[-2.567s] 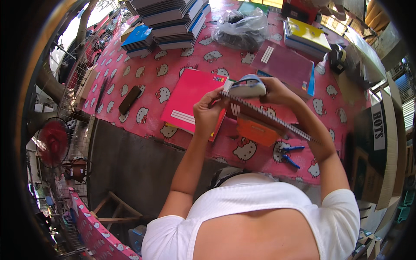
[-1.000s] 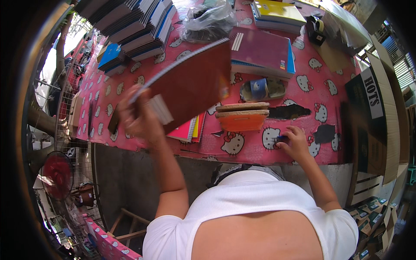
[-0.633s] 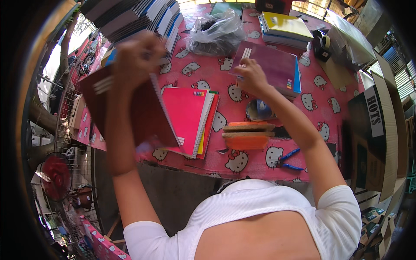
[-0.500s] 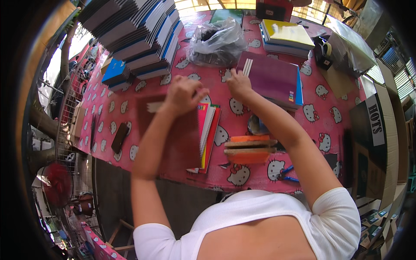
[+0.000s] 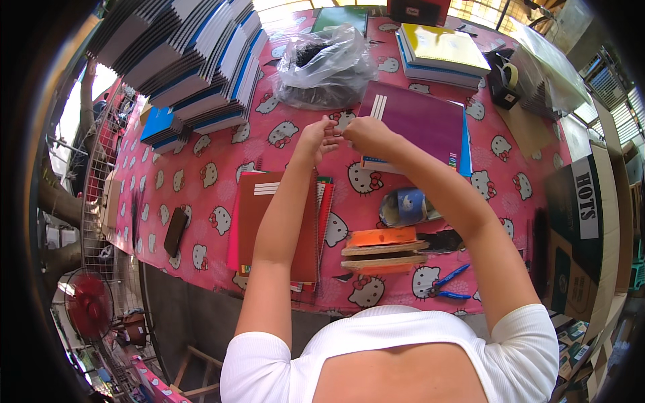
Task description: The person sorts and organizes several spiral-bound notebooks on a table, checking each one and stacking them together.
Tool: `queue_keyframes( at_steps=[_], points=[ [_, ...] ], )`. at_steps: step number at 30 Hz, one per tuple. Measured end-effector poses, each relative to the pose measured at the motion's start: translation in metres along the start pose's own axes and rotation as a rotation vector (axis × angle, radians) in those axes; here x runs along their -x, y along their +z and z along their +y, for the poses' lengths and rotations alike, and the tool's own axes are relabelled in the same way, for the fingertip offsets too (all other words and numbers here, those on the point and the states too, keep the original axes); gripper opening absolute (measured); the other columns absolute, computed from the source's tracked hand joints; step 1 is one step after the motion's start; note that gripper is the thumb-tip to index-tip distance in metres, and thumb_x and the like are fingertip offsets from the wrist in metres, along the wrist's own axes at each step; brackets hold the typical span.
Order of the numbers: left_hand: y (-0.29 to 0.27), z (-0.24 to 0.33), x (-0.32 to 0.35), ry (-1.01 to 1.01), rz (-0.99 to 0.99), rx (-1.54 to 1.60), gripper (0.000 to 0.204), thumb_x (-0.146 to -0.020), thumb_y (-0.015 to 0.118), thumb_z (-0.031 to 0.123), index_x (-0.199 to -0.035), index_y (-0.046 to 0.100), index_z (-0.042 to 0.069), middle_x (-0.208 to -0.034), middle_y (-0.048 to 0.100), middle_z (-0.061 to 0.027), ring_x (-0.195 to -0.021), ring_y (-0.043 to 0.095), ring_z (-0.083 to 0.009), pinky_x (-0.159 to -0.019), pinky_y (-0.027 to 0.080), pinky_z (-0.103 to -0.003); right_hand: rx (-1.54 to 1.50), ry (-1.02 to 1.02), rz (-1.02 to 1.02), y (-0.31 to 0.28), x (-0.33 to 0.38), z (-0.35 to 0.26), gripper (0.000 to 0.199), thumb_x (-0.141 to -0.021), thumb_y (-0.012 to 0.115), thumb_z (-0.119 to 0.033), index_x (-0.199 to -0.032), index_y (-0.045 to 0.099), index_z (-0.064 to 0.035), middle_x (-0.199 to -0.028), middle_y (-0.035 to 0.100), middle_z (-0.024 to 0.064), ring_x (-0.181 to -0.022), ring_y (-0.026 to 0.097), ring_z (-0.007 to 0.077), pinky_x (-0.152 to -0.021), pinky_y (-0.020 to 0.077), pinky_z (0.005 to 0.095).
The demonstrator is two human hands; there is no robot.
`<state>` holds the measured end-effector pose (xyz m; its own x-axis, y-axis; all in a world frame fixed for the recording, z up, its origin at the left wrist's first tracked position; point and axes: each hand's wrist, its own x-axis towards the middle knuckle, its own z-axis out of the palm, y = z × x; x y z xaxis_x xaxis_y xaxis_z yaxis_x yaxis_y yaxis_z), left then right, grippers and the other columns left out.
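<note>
My left hand (image 5: 321, 140) is raised over the middle of the table, fingers apart and holding nothing I can see. Close against its fingertips, my right hand (image 5: 371, 136) is closed in a pinch at the left edge of a purple notebook (image 5: 416, 124). Whatever lies between those fingers is too small to make out. The purple notebook tops a small pile with a blue cover sticking out at its right. Under my left forearm, a brown notebook (image 5: 302, 232) lies on several spiral notebooks with red, pink and green covers.
Tall stacks of spiral notebooks (image 5: 201, 74) stand at the far left. Behind my hands sits a clear plastic bag (image 5: 326, 67) of dark contents. Nearer are an orange-sided wooden block (image 5: 383, 236), a tape roll (image 5: 406, 207) and blue-handled pliers (image 5: 451, 285). A tape dispenser (image 5: 502, 80) stands right.
My left hand has left the brown notebook, which now lies still on its pile, and has come over beside my right hand. The right hand stays near the purple notebook's left edge.
</note>
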<state>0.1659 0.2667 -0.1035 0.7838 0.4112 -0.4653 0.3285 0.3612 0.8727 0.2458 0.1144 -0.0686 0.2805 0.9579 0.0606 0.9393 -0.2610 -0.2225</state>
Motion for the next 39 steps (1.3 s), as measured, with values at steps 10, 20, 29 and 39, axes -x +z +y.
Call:
queue_keyframes(
  at_steps=[10, 20, 29, 39],
  points=[
    [0.016, -0.004, -0.024, -0.173, -0.143, 0.130, 0.030, -0.098, 0.044, 0.029, -0.103, 0.055, 0.002, -0.092, 0.062, -0.0103, -0.080, 0.061, -0.0216, -0.072, 0.052, -0.035, -0.207, -0.041, 0.144, -0.014, 0.007, 0.014, 0.014, -0.068, 0.066, -0.009, -0.079, 0.067, -0.0002, -0.081, 0.066, 0.0191, -0.080, 0.065, 0.0365, -0.072, 0.0531, 0.0414],
    [0.103, 0.024, 0.003, 0.010, -0.296, -0.203, 0.026, -0.092, 0.053, 0.017, -0.111, 0.057, -0.001, -0.090, 0.063, -0.0113, -0.082, 0.065, -0.0197, -0.073, 0.054, -0.031, -0.249, 0.062, 0.729, -0.071, 0.073, 0.036, 0.012, -0.077, 0.060, 0.000, -0.088, 0.063, -0.0014, -0.094, 0.060, 0.0167, -0.093, 0.060, 0.0335, -0.081, 0.0490, 0.0380],
    [0.031, 0.095, 0.185, 0.968, 0.839, -0.909, 0.017, -0.088, 0.057, 0.014, -0.099, 0.063, 0.002, -0.089, 0.067, -0.0230, -0.080, 0.065, -0.0404, -0.066, 0.051, -0.045, -0.025, 0.093, 0.870, -0.140, 0.133, 0.044, 0.031, -0.082, 0.054, 0.005, -0.111, 0.052, -0.0046, -0.104, 0.062, 0.0207, -0.100, 0.062, 0.0354, -0.079, 0.0501, 0.0414],
    [-0.038, 0.016, 0.259, 1.083, 0.314, -0.162, 0.029, -0.092, 0.063, 0.016, -0.114, 0.058, -0.002, -0.102, 0.065, -0.0050, -0.092, 0.058, -0.0095, -0.082, 0.044, -0.024, -0.251, 0.240, 0.603, -0.031, 0.180, -0.056, 0.056, -0.074, 0.075, -0.004, -0.124, 0.050, -0.0073, -0.124, 0.052, 0.0149, -0.119, 0.046, 0.0285, -0.094, 0.0447, 0.0387]
  ],
)
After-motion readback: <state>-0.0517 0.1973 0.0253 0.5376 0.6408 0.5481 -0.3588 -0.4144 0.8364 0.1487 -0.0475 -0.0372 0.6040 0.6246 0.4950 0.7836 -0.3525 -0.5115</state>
